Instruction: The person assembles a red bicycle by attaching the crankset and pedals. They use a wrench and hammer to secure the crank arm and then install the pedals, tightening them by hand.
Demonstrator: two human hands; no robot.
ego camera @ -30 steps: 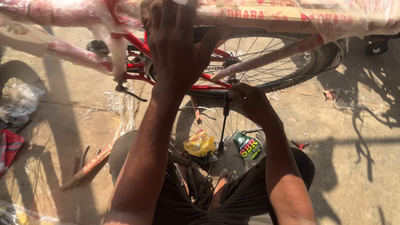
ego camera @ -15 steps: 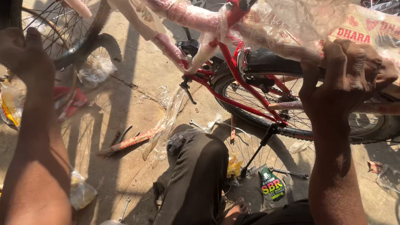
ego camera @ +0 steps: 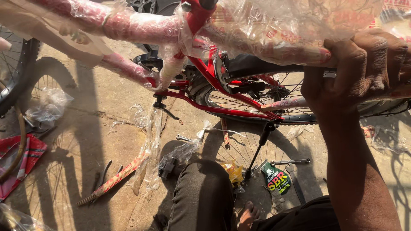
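The right hand (ego camera: 364, 64) closes its fingers (ego camera: 376, 51) round the wrapped frame (ego camera: 265, 42), steadying the bike on its kickstand (ego camera: 259, 147); the left hand is out of sight.

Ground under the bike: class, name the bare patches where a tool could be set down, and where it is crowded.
Bare concrete lies between the crumpled plastic at left and the hanging wrap strip. Another patch lies at far right, beyond the rear wheel. It is crowded by the knee: kickstand, spanner, yellow wrapper, green packet. The right hand grips the wrapped frame.
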